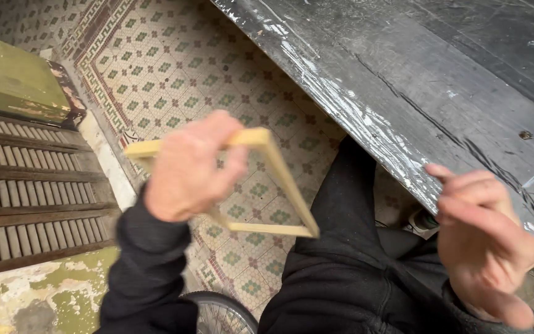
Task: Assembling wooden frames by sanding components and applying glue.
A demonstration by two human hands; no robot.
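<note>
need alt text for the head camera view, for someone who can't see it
A person's left hand holds a small pale wooden frame above a patterned tile floor, while the right hand hovers empty by a black plastic-wrapped tabletop. A bicycle wheel shows below.

No packages, labels, signs or screens show anywhere in this view, neither near the hands nor farther off.
</note>
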